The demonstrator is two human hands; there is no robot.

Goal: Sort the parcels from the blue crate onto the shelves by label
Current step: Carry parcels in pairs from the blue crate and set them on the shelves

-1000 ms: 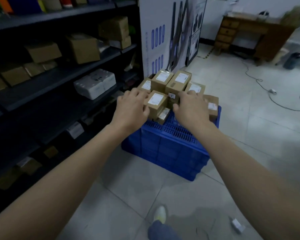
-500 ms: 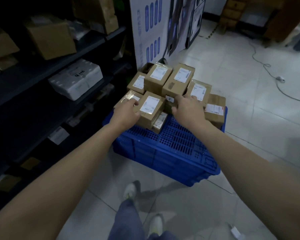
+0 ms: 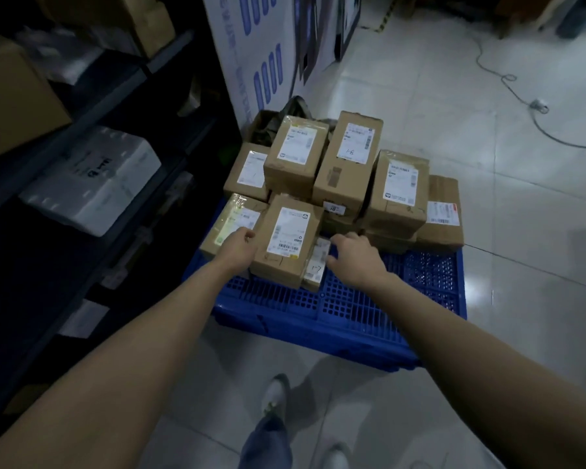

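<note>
Brown cardboard parcels sit stacked on a blue crate (image 3: 352, 309) at centre frame. Left hand (image 3: 236, 247) presses the left side of the nearest parcel (image 3: 286, 245), fingers curled against it; right hand (image 3: 356, 258) at its 3 o'clock, fingers spread on a small white-labelled parcel (image 3: 315, 265) with "1-7" handwritten. Taller parcel (image 3: 347, 164) at 12 o'clock carries handwritten "1-8" on its label. Other label print too small to read. Dark shelves (image 3: 109, 106) at 9 o'clock hold a white package (image 3: 92, 184).
</note>
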